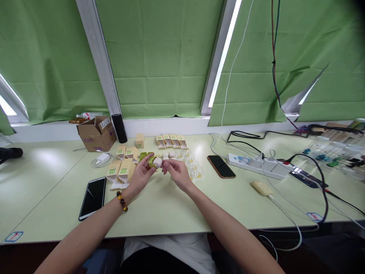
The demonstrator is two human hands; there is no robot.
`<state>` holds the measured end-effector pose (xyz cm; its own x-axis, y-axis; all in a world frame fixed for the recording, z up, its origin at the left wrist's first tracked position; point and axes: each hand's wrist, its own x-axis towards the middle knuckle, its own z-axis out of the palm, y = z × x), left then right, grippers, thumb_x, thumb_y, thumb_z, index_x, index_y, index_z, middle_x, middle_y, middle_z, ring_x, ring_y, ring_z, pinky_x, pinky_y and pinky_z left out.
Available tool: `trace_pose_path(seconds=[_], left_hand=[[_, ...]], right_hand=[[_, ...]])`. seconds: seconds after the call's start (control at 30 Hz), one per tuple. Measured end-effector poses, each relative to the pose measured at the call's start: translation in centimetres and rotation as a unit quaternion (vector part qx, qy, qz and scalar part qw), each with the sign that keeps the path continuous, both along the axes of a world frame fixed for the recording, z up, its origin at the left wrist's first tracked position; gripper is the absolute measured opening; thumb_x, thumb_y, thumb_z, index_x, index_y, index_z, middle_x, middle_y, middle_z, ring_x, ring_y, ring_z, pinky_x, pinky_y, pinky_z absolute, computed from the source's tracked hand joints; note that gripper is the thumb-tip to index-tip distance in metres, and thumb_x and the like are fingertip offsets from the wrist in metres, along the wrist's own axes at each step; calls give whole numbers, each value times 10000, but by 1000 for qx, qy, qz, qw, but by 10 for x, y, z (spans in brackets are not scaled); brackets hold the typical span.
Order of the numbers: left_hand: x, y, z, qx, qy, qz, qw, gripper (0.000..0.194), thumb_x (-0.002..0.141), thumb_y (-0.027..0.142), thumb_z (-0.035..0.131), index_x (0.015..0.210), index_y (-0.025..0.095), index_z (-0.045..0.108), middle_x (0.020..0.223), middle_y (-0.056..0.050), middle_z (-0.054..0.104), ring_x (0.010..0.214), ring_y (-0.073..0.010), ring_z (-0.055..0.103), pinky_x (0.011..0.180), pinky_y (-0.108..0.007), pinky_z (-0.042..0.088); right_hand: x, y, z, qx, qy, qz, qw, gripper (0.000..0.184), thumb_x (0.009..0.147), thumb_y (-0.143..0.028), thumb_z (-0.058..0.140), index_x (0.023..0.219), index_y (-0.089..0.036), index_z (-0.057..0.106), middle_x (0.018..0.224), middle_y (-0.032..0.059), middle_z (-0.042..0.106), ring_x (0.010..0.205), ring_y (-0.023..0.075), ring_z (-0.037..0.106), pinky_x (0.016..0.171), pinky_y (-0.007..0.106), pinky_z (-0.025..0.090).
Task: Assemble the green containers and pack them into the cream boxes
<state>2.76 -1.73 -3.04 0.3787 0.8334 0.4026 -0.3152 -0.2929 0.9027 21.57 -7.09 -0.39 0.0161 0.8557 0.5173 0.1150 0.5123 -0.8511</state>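
Between the fingers and thumb of my left hand is a small rounded green-and-white piece, its white end facing right. My right hand has its fingertips pinched together at the right side of that white end; whether they grip it or something tiny is hidden. Just behind my hands lie green pieces and small white pieces. Clear plastic cups stand in a cluster beyond my right hand. Several small cream boxes with green labels sit by my left wrist, some with their flaps open.
More cream boxes line the back. A cardboard box and black cylinder stand back left. Phones lie left and right. A white power strip, cables and a cream mouse-shaped device occupy the right.
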Motion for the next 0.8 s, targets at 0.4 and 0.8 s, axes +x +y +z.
trace_pose_path(seconds=[0.4, 0.8], left_hand=[[4, -9, 10, -135, -77, -163, 974, 376, 898, 329, 827, 1213, 137, 755, 1107, -123, 729, 887, -152, 645, 803, -263, 518], [8, -12, 5, -130, -61, -127, 981, 381, 907, 347, 801, 1245, 180, 746, 1201, -117, 732, 1083, -199, 671, 970, -294, 525]], right_hand=[[-3, -3, -16, 225, -261, -158, 925, 334, 978, -264, 679, 1310, -239, 659, 1251, 124, 655, 877, 197, 711, 635, 315, 618], [-5, -1, -20, 282, -349, -189, 873, 298, 1059, -262, 559, 1337, -180, 630, 1179, 155, 683, 1006, 240, 724, 702, 325, 642]])
